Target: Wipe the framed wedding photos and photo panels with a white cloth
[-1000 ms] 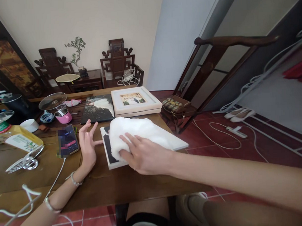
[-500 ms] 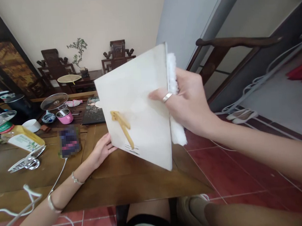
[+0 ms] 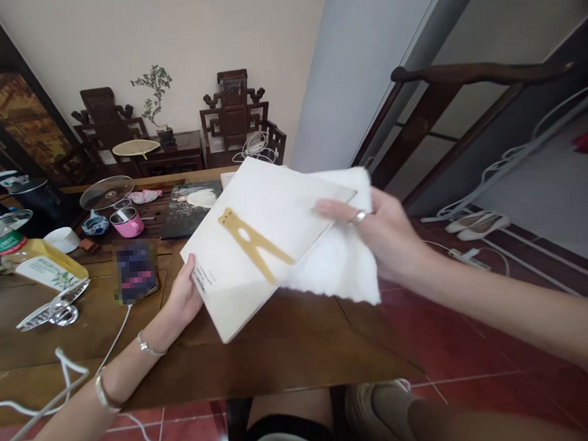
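I hold a flat white photo board above the wooden table, its pale back up, with a yellow stand piece on it. My left hand grips its lower left edge, fingers underneath. My right hand, with a ring, pinches the board's far right corner together with a white fluffy cloth that hangs below the board.
A phone on a cable lies left of my hand. Beyond are a dark photo print, a pink cup, a glass lid, a yellow packet and a hair clip. A wooden chair stands right.
The board lay face up under the cloth a second ago. I lifted it upright, turned it over, and it now tilts flatter, back side up, between both hands.
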### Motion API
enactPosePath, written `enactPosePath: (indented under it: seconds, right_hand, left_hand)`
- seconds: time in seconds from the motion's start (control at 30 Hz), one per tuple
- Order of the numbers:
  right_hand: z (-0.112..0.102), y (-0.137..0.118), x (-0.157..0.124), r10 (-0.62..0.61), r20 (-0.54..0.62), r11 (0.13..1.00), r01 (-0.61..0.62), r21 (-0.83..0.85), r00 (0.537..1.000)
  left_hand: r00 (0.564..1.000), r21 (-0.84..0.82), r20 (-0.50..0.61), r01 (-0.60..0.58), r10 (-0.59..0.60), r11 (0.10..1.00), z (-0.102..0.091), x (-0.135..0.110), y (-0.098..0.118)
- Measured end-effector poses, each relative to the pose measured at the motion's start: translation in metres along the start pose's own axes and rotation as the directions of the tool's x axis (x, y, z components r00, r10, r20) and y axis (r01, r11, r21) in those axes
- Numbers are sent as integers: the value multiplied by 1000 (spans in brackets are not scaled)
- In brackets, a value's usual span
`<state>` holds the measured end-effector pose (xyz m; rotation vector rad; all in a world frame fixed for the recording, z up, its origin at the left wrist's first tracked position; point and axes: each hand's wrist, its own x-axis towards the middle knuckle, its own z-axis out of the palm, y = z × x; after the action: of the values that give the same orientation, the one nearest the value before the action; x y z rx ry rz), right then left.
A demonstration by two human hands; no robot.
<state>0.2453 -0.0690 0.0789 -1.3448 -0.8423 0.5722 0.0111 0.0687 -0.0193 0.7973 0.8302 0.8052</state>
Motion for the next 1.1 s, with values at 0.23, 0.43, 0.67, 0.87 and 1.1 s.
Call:
enactPosePath:
  seconds: [0.23, 0.43, 0.67, 0.87, 1.1]
  right_hand:
    - [-48, -21, 33, -586, 49, 692, 531, -488, 809]
    - [-49, 1, 19, -268, 631, 164, 680, -715, 728]
    - [-35, 59, 3, -104, 903, 60, 909, -412, 416]
    - [-39, 96, -6, -59, 921, 77, 922, -379, 384]
    - [-38, 101, -6, 0, 909, 68, 907, -415, 416]
  left_hand:
    - [989, 56, -147, 25, -16, 998, 3, -4, 7]
    - [991, 181, -130, 12, 11, 983, 7, -2, 3]
    - [995, 279, -84, -26, 52, 960, -1, 4, 0]
    - [994, 340, -97, -13, 49, 940, 0, 8, -2]
    - [959, 769, 105, -246, 262, 591, -4, 5, 0]
